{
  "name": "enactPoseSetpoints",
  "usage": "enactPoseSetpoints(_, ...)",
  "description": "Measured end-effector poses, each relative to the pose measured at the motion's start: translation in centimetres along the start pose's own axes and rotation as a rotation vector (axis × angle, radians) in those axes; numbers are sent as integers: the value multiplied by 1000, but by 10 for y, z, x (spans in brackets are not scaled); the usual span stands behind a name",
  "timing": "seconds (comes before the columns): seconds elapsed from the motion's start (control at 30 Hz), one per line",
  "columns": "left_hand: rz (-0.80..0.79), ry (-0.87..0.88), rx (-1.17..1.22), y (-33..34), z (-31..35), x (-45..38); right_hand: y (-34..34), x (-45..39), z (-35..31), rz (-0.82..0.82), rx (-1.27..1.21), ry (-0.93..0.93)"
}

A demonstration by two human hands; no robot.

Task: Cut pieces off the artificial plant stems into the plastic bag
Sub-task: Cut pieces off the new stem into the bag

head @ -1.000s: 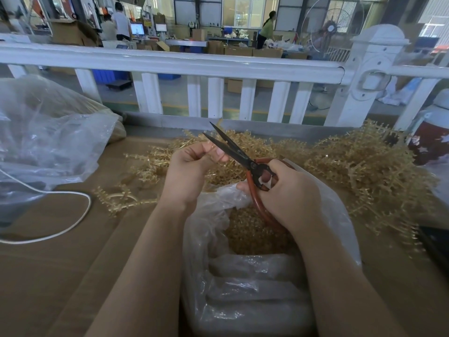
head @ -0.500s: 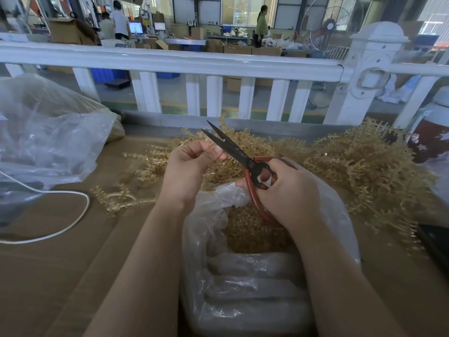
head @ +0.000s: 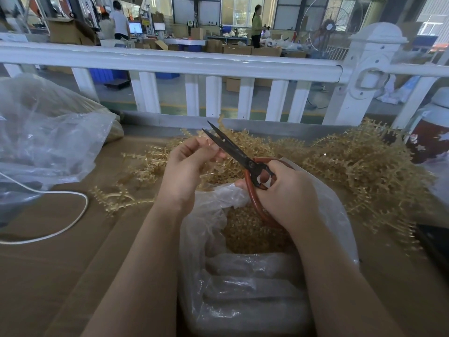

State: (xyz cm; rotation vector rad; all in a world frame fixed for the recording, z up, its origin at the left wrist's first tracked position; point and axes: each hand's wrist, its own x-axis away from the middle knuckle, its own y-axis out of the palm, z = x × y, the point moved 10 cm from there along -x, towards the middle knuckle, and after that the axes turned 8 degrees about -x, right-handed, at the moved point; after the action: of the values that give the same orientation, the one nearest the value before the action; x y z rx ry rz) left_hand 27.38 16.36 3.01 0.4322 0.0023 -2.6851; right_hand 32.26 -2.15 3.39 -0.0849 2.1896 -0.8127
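Tan, spiky artificial plant stems [head: 352,166] lie heaped behind an open clear plastic bag [head: 243,288] holding cut pieces [head: 247,234].

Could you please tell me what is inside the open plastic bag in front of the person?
The plastic bag holds a heap of small tan cut pieces. The right hand and scissors' red handle cover part of the heap, and crinkled plastic hides its depth.
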Motion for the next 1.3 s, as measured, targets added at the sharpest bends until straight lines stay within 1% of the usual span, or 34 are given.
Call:
enactPoseSetpoints(0.27, 20, 4, 54, -1, 0, 1, -1, 1, -2, 23, -26, -34)
enactPoseSetpoints(0.4, 41, 13, 79, -5, -2, -1, 0, 0, 1, -7, 34, 6)
enactPoseSetpoints(0.47, 40, 27, 47, -4, -2, -2, -2, 0, -2, 12, 49, -18)
enactPoseSetpoints(0.67, -13, 96, -34, 2, 3, -1, -4, -1, -4, -3, 61, -1)
enactPoseSetpoints(1.0, -35, 43, -83, 5, -1, 1, 0, -1, -3, -14, 89, -3)
enactPoseSetpoints(1.1, -55, 48, -86, 6, -1, 1, 1, -1, -2, -29, 86, 12)
enactPoseSetpoints(1.3, -98, 67, -40, 8, -3, -1, -6, 1, -9, 9, 52, -17)
